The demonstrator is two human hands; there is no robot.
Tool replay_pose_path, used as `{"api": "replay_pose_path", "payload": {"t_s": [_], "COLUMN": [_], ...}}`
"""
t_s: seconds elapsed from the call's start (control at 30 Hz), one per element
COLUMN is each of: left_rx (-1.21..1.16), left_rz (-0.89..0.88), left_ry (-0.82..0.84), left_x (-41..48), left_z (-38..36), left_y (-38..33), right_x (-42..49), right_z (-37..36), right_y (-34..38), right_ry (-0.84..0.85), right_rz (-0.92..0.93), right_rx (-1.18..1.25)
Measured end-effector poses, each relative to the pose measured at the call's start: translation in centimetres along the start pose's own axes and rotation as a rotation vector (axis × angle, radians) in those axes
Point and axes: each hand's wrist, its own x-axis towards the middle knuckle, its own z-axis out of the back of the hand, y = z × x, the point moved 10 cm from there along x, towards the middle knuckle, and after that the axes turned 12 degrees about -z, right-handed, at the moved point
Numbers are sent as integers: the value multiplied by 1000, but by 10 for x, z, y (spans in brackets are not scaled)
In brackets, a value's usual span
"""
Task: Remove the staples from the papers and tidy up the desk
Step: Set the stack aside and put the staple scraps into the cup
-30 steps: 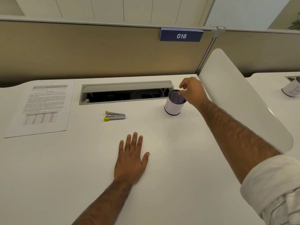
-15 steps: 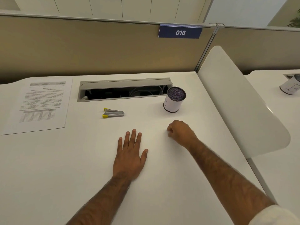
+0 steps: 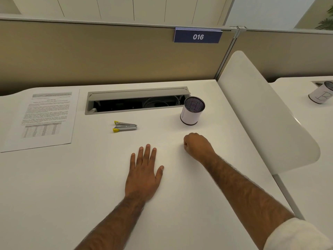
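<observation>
Back from the mesh cup, the right hand rests fist-curled on the counter, nothing visible inside it; the left hand lies flat. Papers sit far left, and the staple remover is probably still to be put away.

Tan partition behind white desk; white divider beside it.

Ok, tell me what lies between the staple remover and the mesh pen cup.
Only bare white desk lies between the staple remover and the mesh pen cup, as the head view shows.
</observation>
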Motion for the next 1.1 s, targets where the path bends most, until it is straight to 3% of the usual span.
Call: {"api": "replay_pose_path", "payload": {"t_s": [0.17, 0.27, 0.43, 0.8, 1.0, 1.1], "left_rx": [8, 7, 15, 8, 4, 1], "left_rz": [3, 1, 4, 0, -3, -1], "left_ry": [2, -6, -1, -3, -1, 4], "left_x": [0, 0, -1, 0, 0, 0], "left_z": [1, 1, 0, -1, 2, 1], "left_y": [0, -1, 0, 1, -1, -1], "right_x": [17, 18, 9, -4, -3, 5], "right_z": [1, 6, 0, 5, 2, 2], "right_y": [-41, -55, -33, 11, 18, 9], "right_ry": [73, 70, 90, -86, -113, -74], "right_rz": [-186, -179, -5, 254, 244, 181], "right_rx": [306, 398, 212, -327, -365, -206]}}
